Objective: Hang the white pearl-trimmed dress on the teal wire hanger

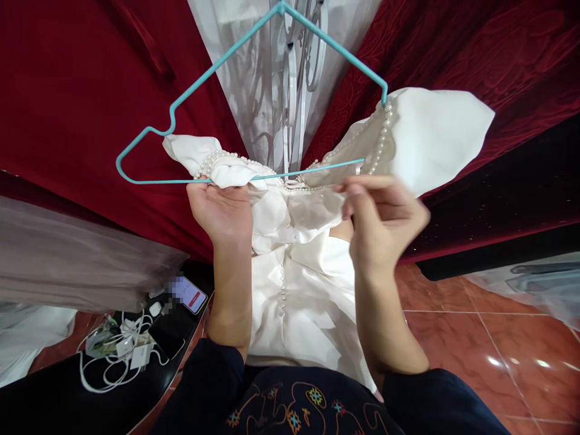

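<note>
A white dress (308, 290) is hanging from a turquoise hanger (281, 8), its bodice sitting near the centre and its skirt running down toward six o'clock. The hanger is peaking at twelve o'clock, and its lower bar is passing across the neckline. Pearl beads (385, 130) are edging the puffed sleeve at two o'clock.

At nine o'clock, the left hand (224, 211) is supporting the other sleeve and touching the bar, palm turned up; its fingers are disappearing behind the fabric, so I cannot tell how tightly they are closing. At three o'clock, the right hand (385, 217) is blurring slightly, its thumb and forefinger pinching the neckline edge just below the bar.

At eight o'clock, a lit phone (193, 296) and tangled white cables (136, 326) are lying on a black desk (45, 399). Red drapery (67, 90) is filling ten o'clock, while reddish floor tiles (453, 338) are shining at four o'clock.
</note>
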`<state>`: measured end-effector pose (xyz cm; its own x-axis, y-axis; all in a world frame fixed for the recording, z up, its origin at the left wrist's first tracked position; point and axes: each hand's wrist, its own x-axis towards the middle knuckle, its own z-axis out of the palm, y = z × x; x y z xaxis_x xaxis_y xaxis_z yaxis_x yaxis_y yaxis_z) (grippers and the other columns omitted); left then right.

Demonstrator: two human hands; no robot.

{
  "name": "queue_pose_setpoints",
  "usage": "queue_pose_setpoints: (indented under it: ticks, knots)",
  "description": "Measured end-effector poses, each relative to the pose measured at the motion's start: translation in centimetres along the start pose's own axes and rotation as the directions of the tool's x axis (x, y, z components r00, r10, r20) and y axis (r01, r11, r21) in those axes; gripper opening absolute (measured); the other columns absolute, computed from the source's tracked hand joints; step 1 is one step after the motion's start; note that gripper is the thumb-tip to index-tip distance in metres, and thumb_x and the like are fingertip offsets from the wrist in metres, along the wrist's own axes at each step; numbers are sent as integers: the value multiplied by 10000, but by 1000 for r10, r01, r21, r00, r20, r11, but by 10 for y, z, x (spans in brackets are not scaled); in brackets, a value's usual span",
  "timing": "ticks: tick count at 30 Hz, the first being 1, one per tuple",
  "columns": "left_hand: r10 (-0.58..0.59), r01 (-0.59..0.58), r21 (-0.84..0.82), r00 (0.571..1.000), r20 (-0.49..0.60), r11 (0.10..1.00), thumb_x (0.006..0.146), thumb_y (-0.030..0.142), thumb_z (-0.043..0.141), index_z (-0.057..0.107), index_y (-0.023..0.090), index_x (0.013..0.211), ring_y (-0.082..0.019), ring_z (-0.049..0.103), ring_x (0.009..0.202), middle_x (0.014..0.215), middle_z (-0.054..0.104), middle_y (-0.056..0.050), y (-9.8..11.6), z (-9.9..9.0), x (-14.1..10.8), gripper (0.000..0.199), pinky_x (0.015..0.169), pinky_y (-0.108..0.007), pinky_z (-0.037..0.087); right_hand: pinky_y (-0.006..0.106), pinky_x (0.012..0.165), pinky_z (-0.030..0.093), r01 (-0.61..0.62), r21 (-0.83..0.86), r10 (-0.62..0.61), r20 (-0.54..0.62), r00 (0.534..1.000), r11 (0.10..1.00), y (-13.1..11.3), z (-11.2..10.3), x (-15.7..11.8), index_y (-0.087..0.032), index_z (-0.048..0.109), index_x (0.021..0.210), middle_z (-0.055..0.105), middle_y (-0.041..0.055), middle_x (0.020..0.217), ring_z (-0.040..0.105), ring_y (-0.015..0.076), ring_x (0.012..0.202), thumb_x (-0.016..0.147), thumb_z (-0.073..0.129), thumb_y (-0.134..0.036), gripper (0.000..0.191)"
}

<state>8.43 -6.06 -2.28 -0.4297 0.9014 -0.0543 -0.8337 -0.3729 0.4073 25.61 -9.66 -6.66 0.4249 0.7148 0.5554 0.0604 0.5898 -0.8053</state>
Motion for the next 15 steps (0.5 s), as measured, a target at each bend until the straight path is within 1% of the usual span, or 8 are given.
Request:
queue_pose_setpoints:
  ticks: [2, 3, 5, 7, 8, 10, 12, 15]
  knots:
    - [-13, 13, 33, 1000, 0, 999, 949, 100, 329, 413, 204, 703, -79, 433, 479, 594, 484, 32, 1, -1, 2, 280, 529, -193, 373, 289, 667, 482, 248, -181, -273, -126, 954, 952, -10, -12, 18, -191, 756, 948, 705, 27, 883, 648, 125, 764, 883, 728, -262, 101]
    - [-19, 18, 50, 1000, 3, 999, 946, 101, 332, 420, 205, 705, -81, 435, 483, 601, 491, 28, 2, -2, 3, 277, 526, -193, 373, 328, 762, 512, 355, -295, -401, -111, 909, 887, -11, -17, 30, -194, 756, 1040, 708, 48, 987, 661, 158, 878, 873, 739, -288, 192]
    - [-19, 18, 78, 1000, 17, 997, 936, 97, 335, 421, 205, 710, -81, 432, 483, 606, 490, 28, 2, -3, 4, 265, 520, -189, 370, 468, 1064, 476, 483, -510, -514, 91, 853, 712, -5, -24, 55, -191, 662, 1335, 648, 107, 1305, 580, 288, 1279, 847, 759, -376, 531]
    - [-6, 3, 90, 999, 32, 996, 928, 96, 327, 403, 202, 705, -77, 420, 468, 592, 461, 36, 1, -4, 5, 259, 524, -186, 372, 544, 1212, 359, 549, -564, -493, 267, 828, 617, 8, -27, 78, -187, 591, 1421, 619, 123, 1400, 535, 329, 1361, 770, 817, -378, 716]
    - [4, -8, 88, 999, 40, 996, 926, 99, 325, 399, 200, 705, -72, 416, 462, 593, 454, 40, 1, -5, 5, 255, 530, -185, 377, 522, 1187, 386, 512, -585, -435, 282, 855, 629, 16, -27, 88, -173, 628, 1373, 650, 124, 1363, 569, 319, 1324, 765, 797, -278, 640]
    - [21, -25, 77, 998, 52, 997, 929, 116, 336, 402, 197, 709, -65, 413, 457, 607, 456, 44, 0, -5, 4, 244, 545, -190, 391, 385, 962, 500, 377, -617, -304, 226, 926, 691, 26, -26, 102, -145, 737, 1177, 744, 94, 1123, 673, 226, 1043, 779, 680, -109, 404]
    - [28, -31, 72, 999, 46, 997, 938, 127, 341, 403, 198, 714, -68, 418, 462, 616, 465, 41, -1, -5, 3, 243, 557, -199, 405, 267, 694, 413, 252, -614, -228, 119, 966, 748, 28, -24, 112, -118, 783, 951, 718, 42, 818, 595, 121, 730, 781, 577, -26, 282]
    - [19, -22, 74, 999, 36, 997, 961, 134, 324, 389, 204, 720, -77, 420, 470, 607, 460, 36, -3, -6, 3, 259, 564, -205, 413, 243, 575, 247, 218, -457, -215, 59, 975, 862, 19, -24, 123, -97, 714, 692, 547, -11, 598, 410, 51, 573, 734, 532, 38, 230]
